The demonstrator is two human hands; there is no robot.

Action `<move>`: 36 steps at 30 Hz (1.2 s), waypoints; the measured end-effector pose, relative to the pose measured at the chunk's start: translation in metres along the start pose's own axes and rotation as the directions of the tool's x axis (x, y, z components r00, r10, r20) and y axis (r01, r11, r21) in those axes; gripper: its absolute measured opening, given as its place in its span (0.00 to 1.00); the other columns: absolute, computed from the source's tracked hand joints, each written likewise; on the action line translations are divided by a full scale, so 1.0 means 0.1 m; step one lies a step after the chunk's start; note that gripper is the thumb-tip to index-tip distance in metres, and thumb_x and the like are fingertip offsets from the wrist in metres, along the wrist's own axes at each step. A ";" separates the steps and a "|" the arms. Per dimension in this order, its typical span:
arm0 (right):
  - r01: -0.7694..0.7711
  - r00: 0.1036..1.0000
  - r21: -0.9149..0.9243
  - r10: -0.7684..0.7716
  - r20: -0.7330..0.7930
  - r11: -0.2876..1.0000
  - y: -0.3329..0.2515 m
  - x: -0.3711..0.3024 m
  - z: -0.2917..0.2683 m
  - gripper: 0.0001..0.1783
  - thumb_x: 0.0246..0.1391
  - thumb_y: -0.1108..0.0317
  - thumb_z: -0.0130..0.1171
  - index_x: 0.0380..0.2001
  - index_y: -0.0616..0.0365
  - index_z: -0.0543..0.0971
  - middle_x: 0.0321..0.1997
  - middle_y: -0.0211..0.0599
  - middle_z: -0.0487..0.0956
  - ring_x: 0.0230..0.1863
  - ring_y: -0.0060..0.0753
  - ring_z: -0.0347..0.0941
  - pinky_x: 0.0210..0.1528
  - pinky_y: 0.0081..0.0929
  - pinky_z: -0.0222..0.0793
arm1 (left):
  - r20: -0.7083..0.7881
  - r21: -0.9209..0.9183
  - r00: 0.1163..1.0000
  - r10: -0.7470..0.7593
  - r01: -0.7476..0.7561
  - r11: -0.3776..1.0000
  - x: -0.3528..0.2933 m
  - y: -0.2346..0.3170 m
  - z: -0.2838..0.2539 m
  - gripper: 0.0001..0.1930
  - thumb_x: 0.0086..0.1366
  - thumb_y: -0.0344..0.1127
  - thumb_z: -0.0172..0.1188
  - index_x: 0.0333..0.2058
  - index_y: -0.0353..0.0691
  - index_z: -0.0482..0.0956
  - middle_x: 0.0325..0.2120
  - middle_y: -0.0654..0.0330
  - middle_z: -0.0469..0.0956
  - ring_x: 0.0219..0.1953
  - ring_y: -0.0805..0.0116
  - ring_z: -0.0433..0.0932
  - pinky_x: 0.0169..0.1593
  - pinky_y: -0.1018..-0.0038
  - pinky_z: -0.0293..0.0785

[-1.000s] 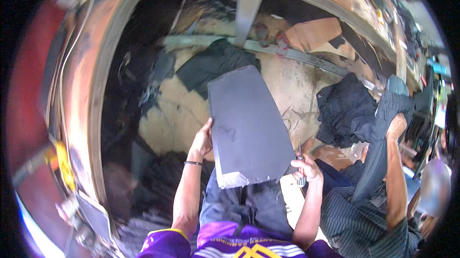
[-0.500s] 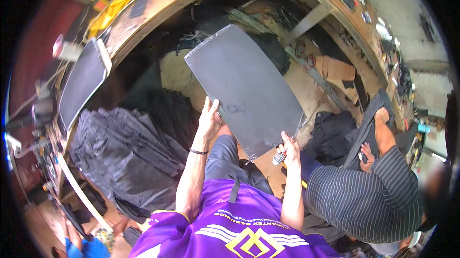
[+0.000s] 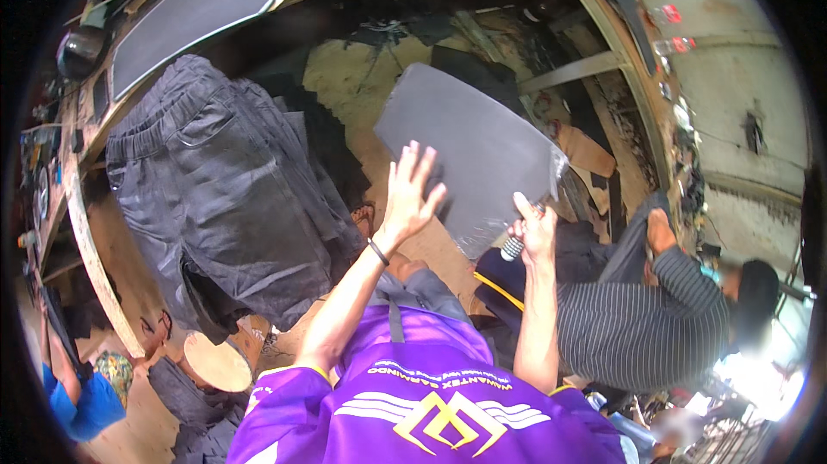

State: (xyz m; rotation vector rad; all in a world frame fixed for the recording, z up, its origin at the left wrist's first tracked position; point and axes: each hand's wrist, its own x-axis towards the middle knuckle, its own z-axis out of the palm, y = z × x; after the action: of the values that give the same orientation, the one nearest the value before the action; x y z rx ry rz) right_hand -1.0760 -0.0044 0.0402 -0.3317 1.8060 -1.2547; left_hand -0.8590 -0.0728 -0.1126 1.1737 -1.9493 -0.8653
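Observation:
A dark grey flat board (image 3: 487, 141) with rounded far corners lies tilted in front of me, clear wrap crinkled along its near right edge. My left hand (image 3: 411, 193) is open, fingers spread over the board's left side; whether it touches the surface I cannot tell. At the board's near edge, my right hand (image 3: 536, 231) is closed around a small tool with a black-and-white checked handle (image 3: 512, 248). The rest of that tool is hidden by the fingers. My right index finger points up beside the board's near right part.
Black elastic-waist trousers (image 3: 233, 180) hang in a pile at left. Another grey board (image 3: 198, 12) rests on the wooden frame's far left. At right, a person in a striped shirt (image 3: 637, 330) handles dark cloth (image 3: 633, 244). A round wooden stool (image 3: 218, 362) stands lower left.
My left hand has let go of the board's left edge and spread open over it. The board has turned and shifted right. My view has swung left, showing more of the trousers.

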 end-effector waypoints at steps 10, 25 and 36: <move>0.184 0.971 -0.209 -0.211 -0.114 0.960 -0.42 -0.71 -0.23 0.19 0.59 0.65 0.72 0.24 0.53 0.70 0.16 0.21 0.68 0.10 0.16 0.64 0.14 0.21 0.68 | -0.005 -0.143 0.990 -0.138 0.136 0.980 -0.53 0.33 -0.13 0.40 0.72 0.59 0.51 0.74 0.40 0.56 0.75 0.39 0.48 0.75 0.37 0.51 0.74 0.40 0.48; 0.361 0.931 -0.341 -0.316 0.182 0.868 -0.22 -1.95 -1.85 0.18 0.58 0.59 0.73 0.25 0.58 0.78 0.18 0.19 0.72 0.12 0.12 0.63 0.15 0.15 0.60 | 0.005 -0.004 0.998 0.055 -0.055 0.998 -1.51 1.05 -0.35 0.39 0.69 0.52 0.64 0.70 0.38 0.61 0.73 0.38 0.51 0.72 0.35 0.57 0.73 0.49 0.58; 0.578 0.814 -0.458 -0.437 0.383 0.676 -0.42 -2.02 -1.86 0.22 0.60 0.53 0.71 0.46 0.61 0.85 0.22 0.25 0.78 0.15 0.11 0.66 0.16 0.19 0.59 | 0.296 -0.235 0.954 -0.039 0.112 0.966 -1.86 1.45 -1.69 0.25 0.70 0.53 0.64 0.36 0.30 0.79 0.24 0.55 0.79 0.27 0.71 0.75 0.35 0.67 0.73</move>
State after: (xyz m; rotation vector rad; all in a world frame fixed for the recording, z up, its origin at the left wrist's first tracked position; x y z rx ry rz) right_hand -1.1167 0.2213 0.1971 -1.3595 1.8906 -0.9386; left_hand -0.7200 0.1183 0.0552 1.0225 -1.9582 -1.3469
